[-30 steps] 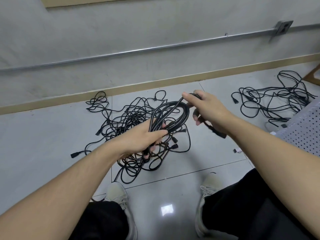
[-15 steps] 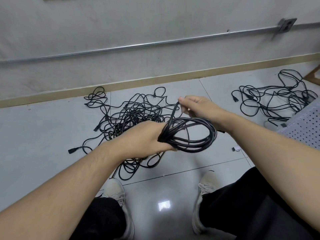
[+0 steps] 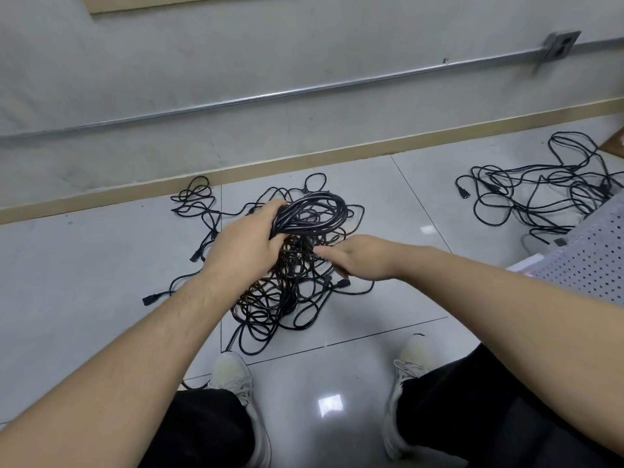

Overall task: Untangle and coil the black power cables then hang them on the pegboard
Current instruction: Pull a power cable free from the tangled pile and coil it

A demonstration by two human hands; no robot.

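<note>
My left hand (image 3: 248, 246) grips a coiled black power cable (image 3: 315, 211) at one side of its loops and holds it above a tangled pile of black cables (image 3: 287, 298) on the floor tiles. Just below and right of the coil, my right hand (image 3: 359, 260) has its fingers pointing left. It seems to hold the coil's loose end, and a black plug (image 3: 342, 283) shows under the palm. A white perforated pegboard (image 3: 594, 261) lies at the right edge.
A second loose tangle of black cables (image 3: 540, 197) lies on the floor at the far right, beside the pegboard. A grey wall with a metal conduit (image 3: 304, 91) and a wooden skirting runs behind the piles. My shoes (image 3: 233, 376) stand just before the main pile.
My left hand has lifted the coil up and away from me. My right hand has dropped from above the coil to below it, moving left toward my left hand.
</note>
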